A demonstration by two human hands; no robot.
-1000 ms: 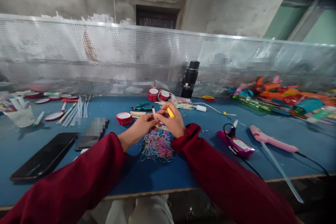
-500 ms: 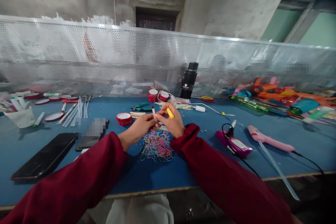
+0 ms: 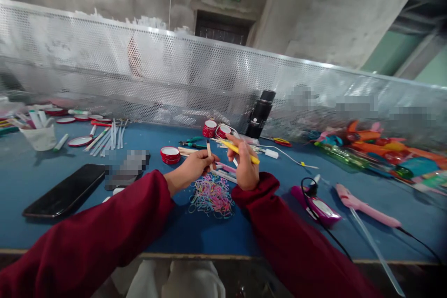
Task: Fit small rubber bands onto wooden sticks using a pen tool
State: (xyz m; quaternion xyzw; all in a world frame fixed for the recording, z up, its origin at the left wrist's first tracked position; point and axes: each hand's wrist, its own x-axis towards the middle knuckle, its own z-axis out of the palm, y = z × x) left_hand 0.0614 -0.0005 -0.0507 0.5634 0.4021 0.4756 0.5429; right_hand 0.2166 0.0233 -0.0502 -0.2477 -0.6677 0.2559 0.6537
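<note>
My left hand (image 3: 195, 165) pinches a thin wooden stick (image 3: 208, 149) that stands nearly upright above the blue table (image 3: 52, 181). My right hand (image 3: 244, 163) grips a yellow stick (image 3: 240, 150) that lies slanted, pointing right. Both hands hover just over a heap of coloured rubber bands (image 3: 211, 194). A few pink and pale sticks (image 3: 225, 172) lie on the table between the hands. Both sleeves are dark red.
A black phone (image 3: 66, 191) lies left. Red-rimmed lids (image 3: 170, 154), green pliers (image 3: 190, 141) and a black flask (image 3: 260, 114) stand behind the hands. A purple device with cable (image 3: 316, 202) and a pink glue gun (image 3: 363, 201) lie right. Perforated metal screen (image 3: 174, 70) at the back.
My right hand has drawn away from the left, and the yellow stick now shows at full length, slanted. The view has shifted a little to the right.
</note>
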